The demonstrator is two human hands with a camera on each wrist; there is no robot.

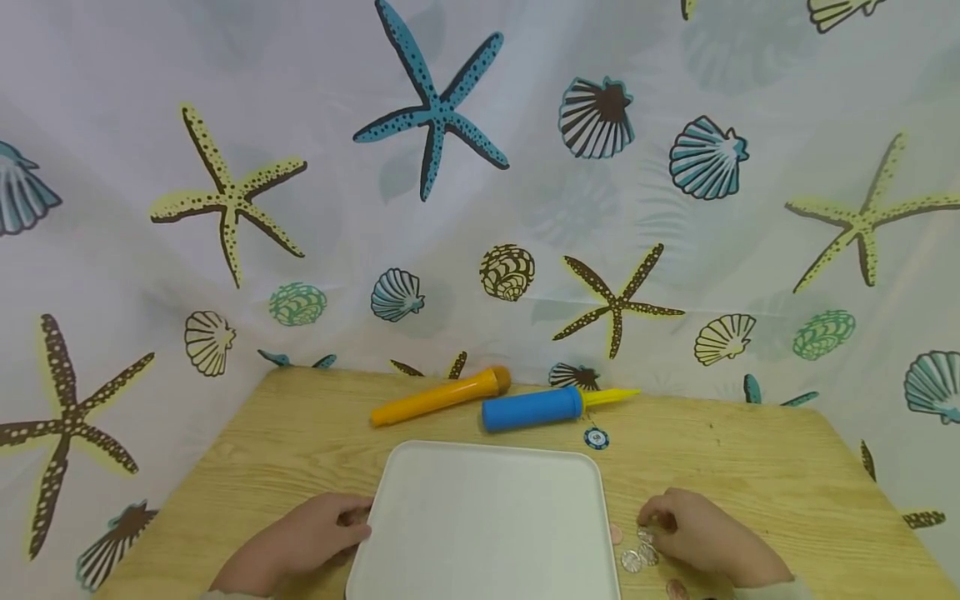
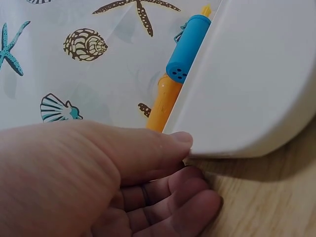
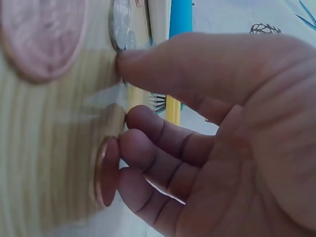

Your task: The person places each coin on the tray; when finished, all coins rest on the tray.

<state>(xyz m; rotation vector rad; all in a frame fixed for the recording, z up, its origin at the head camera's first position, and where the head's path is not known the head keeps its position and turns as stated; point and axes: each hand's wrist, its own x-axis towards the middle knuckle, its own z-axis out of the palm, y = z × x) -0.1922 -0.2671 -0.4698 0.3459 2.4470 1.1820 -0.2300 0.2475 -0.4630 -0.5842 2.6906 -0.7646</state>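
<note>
A white rectangular tray (image 1: 487,525) lies on the wooden table. At its left edge my left hand (image 1: 318,533) rests, the thumb touching the rim and the other fingers loosely bent beside it. My right hand (image 1: 701,533) is right of the tray, its fingertips down on the table among loose coins. Close to that thumb are silver coins (image 1: 632,561). One copper coin (image 1: 615,533) lies against the tray's right side; another copper coin (image 3: 107,173) is by the lower fingertips. Between thumb and fingers a gap shows, with no coin visibly pinched.
Behind the tray lie an orange microphone-shaped stick (image 1: 438,400) and a blue hand pump (image 1: 532,408) with a yellow nozzle. A blue-and-white poker chip (image 1: 596,438) hangs off the pump onto the table. A curtain (image 1: 315,58) printed with starfish and shells surrounds the table.
</note>
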